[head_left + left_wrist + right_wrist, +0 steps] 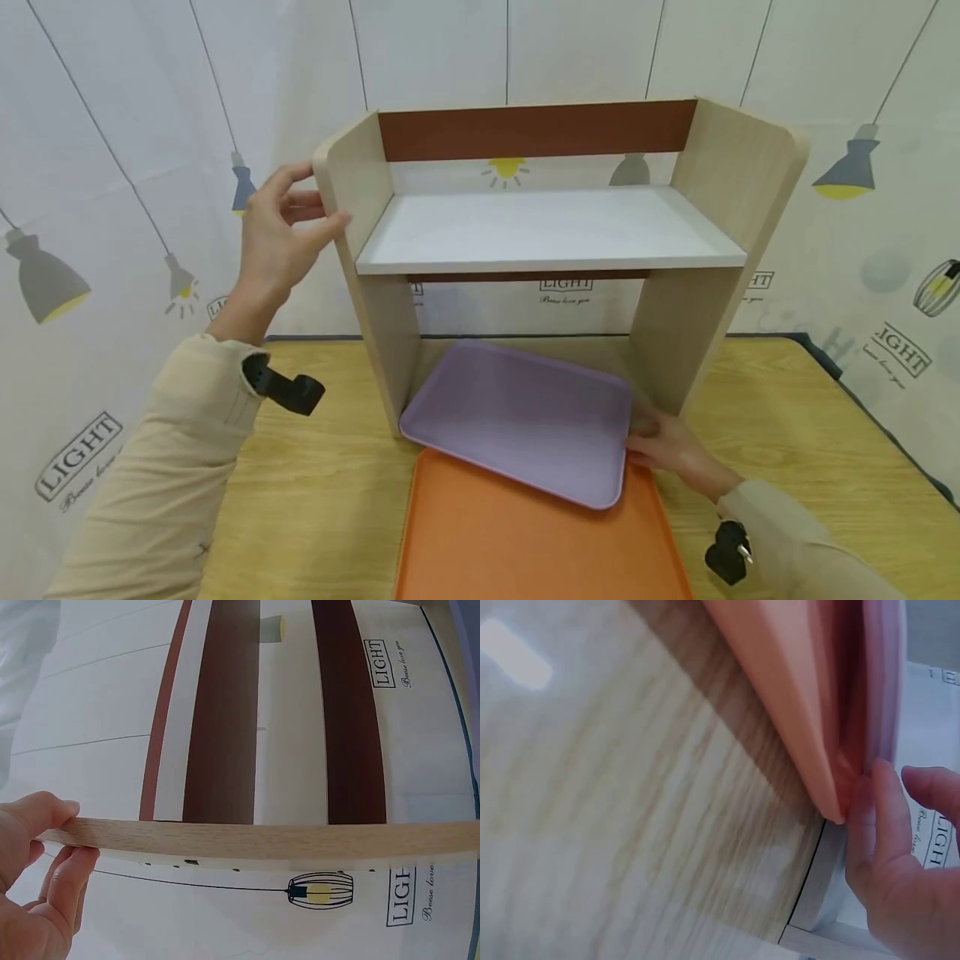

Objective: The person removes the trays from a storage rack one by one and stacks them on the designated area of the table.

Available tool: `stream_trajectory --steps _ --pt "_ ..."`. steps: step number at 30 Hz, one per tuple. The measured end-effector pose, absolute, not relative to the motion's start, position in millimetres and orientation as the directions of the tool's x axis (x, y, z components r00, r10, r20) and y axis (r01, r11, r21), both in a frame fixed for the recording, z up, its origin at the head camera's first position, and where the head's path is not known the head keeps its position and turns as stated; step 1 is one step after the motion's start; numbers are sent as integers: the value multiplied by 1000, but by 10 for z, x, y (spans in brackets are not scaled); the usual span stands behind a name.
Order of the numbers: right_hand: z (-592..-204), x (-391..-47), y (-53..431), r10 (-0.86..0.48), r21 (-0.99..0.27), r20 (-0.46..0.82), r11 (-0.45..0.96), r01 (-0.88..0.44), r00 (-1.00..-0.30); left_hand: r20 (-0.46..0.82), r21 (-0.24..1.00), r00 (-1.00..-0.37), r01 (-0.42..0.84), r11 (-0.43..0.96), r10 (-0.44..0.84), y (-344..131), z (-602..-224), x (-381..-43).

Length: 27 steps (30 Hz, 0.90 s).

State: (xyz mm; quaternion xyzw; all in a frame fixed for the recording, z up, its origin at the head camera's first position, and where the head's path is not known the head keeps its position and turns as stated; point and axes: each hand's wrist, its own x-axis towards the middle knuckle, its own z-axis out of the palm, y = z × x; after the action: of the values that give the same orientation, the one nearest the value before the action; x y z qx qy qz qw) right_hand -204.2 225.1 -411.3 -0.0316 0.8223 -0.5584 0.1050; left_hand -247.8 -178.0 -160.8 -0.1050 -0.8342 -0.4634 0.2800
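A small two-tier shelf (551, 229) with pale wood sides and a white middle board stands on the table. My left hand (277, 233) grips the upper front edge of its left side panel; in the left wrist view, thumb and fingers (71, 874) lie on opposite faces of the panel (285, 838). A purple tray (517, 417) lies askew, its back part inside the lower tier and its front corner over an orange tray (532, 542). At the purple tray's right edge, my right hand (678, 450) touches the rim with its fingertips, the thumb held apart (915, 862).
The wood-grain table (315, 483) extends to both sides of the trays. Behind it hangs a white cloth (450, 50) printed with lamps. The shelf's right side panel (690, 333) stands close to my right hand. Both sleeves carry black wrist mounts.
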Motion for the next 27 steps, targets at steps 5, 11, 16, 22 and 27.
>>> stream_trajectory --steps 5,11,16,22,27 --pt "-4135 -2081 2209 -149 -905 -121 423 48 -981 566 711 -820 434 553 -83 -1781 -1627 -2466" --pt "-4139 -2043 2185 -145 -919 -93 392 29 -985 563 719 -821 432 545 -92 -1775 -1615 -2465" --pt "-4151 -1922 2167 -118 -933 -103 355 55 -988 559 724 -824 429 540 -95 -1776 -1614 -2467" --pt "-4172 -1818 2144 -97 -953 -104 294 72 -990 557 722 -825 426 546 -93 -1785 -1616 -2464" --pt "-4172 -1857 2190 -118 -943 -135 321 91 -984 553 723 -828 423 546 -91 -1772 -1617 -2471"
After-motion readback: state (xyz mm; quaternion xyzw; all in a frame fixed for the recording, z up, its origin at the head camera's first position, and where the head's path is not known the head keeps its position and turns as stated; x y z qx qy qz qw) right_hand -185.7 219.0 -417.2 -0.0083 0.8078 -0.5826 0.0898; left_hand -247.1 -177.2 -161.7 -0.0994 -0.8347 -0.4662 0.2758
